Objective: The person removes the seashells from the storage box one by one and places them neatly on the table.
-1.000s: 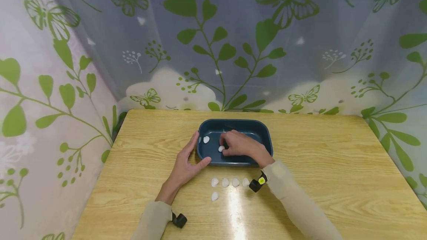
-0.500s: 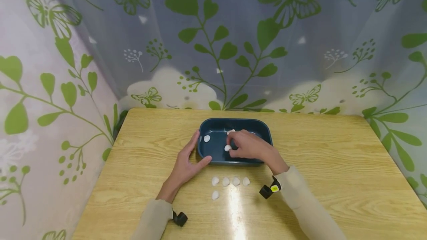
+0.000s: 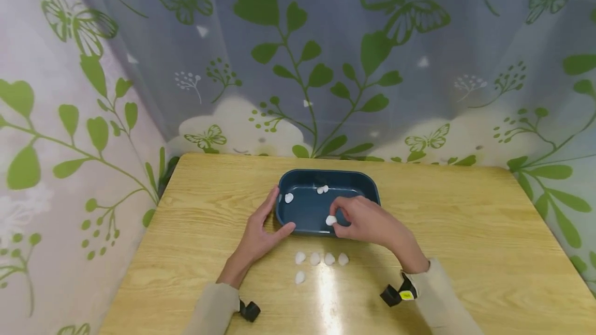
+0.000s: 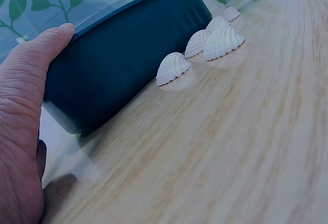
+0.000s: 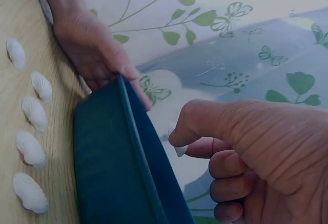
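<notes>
Raised above the rim of a dark blue container [image 3: 304,216], over its right, near part: a white shell [image 3: 331,220], clamped between thumb and forefinger of the right hand [image 3: 368,221]. Poking out to the left from the fingertips in the head view; largely covered by the thumb in the right wrist view, with only slivers of pale ridging on show. Other right-hand fingers curled toward the palm. Cut off by the top edge of the left wrist view: most of that same hand.

Spread apart, with thumb at the near rim and fingers against the left wall: the left hand [image 3: 258,237]. Lost behind the container in the left wrist view, all its fingers except the thumb.

Inside the container, a lone shell [image 3: 289,198] toward the left, and near the far wall a small white cluster [image 3: 323,189], perhaps two shells touching, too small for certainty.

On the table [image 3: 465,242], just near of the container, a left-to-right row of four shells [image 3: 315,259], plus a fifth shell [image 3: 300,277] nearer, below the row's left end.
</notes>
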The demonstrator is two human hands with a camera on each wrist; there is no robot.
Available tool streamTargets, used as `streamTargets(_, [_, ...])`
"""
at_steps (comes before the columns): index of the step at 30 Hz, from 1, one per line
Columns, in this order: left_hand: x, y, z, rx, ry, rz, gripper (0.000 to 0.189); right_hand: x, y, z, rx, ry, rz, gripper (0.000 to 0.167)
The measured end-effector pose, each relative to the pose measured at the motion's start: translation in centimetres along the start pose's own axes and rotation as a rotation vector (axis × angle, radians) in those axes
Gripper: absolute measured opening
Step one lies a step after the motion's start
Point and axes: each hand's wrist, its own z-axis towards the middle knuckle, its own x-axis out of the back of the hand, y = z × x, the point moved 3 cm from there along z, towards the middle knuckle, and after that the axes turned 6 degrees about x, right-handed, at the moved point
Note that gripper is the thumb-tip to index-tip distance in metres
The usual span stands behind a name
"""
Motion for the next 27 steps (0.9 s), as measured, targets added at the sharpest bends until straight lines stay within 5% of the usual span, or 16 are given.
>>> streamTargets(13, [0.0, 0.2, 0.0, -0.003, 0.007, 0.014, 0.094, -3.0, -3.1, -2.2, 0.039, -0.061, 0.056, 0.013])
streamTargets(18, [0.2, 0.3, 0.0, 0.001, 0.019, 0.006, 0.095, -4.5, -4.1, -2.0, 0.085, -0.109, 0.026, 0.016])
streamTargets(21, [0.4, 1.6, -0.1, 0.011, 0.019, -0.007, 0.094, -5.4, -4.4, -1.7, 0.077, -0.166, 0.042, 0.018])
streamTargets(27, [0.1, 0.8, -0.1, 0.000, 0.008, -0.004, 0.093, -7.4, -4.2, -1.6, 0.080, -0.232, 0.050, 0.015])
